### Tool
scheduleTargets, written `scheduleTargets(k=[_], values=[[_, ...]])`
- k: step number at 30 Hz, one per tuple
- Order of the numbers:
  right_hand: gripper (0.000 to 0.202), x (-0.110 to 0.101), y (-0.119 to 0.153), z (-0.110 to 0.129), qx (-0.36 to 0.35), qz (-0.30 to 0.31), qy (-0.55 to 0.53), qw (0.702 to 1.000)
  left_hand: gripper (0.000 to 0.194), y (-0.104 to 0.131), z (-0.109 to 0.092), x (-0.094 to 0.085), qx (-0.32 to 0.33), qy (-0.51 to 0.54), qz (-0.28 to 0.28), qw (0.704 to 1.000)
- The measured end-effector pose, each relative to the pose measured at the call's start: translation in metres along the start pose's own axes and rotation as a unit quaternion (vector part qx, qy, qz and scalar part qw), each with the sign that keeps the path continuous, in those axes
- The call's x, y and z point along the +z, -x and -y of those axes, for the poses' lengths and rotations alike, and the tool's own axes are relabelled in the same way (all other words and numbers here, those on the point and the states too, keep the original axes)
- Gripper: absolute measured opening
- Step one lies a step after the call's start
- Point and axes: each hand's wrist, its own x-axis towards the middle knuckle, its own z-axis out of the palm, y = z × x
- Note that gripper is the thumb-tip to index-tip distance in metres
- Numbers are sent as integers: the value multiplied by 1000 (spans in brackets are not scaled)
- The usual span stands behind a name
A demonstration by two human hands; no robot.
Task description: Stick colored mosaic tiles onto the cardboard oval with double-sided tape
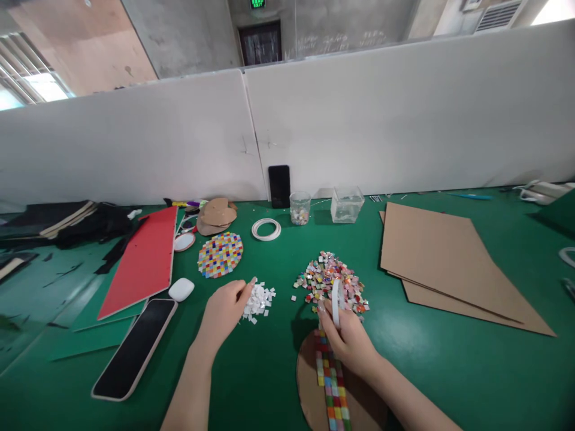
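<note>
My left hand (229,308) is closed beside a small pile of white pieces (259,299); its thumb and forefinger pinch something too small to make out. My right hand (348,338) has a white tape ring (335,302) around its fingers, above the upper end of a round cardboard piece (309,383). Rows of colored square tiles (335,395) run down the middle of that cardboard, partly covered by my right hand. Just beyond it lies a heap of mixed colored tiles (332,275).
A tile-covered disc (220,255), a white ring (266,230), a plastic cup (300,209) and a clear box (347,206) stand or lie farther back. Cardboard sheets (431,257) are at right; a phone (135,350) and red board (141,257) at left.
</note>
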Motion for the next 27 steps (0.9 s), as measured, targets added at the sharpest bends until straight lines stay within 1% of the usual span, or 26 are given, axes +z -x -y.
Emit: scheduleTargets(k=[2, 5, 8, 12, 16, 18, 20, 24, 27], values=[[20, 0, 0, 0, 1, -2, 1, 1000, 32, 1, -1, -1, -13, -4, 17, 1000], [20, 0, 0, 0, 5, -3, 0, 1000, 19, 0, -1, -3, -37, 17, 30, 999], [21, 0, 0, -1, 12, -1, -6, 1000, 22, -1, -1, -5, -43, 29, 29, 998], [22, -1, 0, 0, 10, -3, -8, 1000, 25, -2, 0, -2, -43, 30, 43, 998], [21, -3, -1, 3, 0, 0, -6, 1000, 19, -3, 0, 0, -43, 52, 28, 997], [21, -3, -1, 4, -2, -1, -3, 1000, 25, -3, 0, 0, -44, 58, 31, 997], [21, -3, -1, 4, -3, 1, -2, 1000, 27, -2, -1, -1, -41, 55, 32, 997], [21, -4, -1, 4, -8, -1, 3, 1000, 36, -2, 0, 0, -44, 56, 16, 997], [21, -4, -1, 3, -14, 1, 9, 1000, 25, -4, 2, 2, -27, 46, -4, 999]])
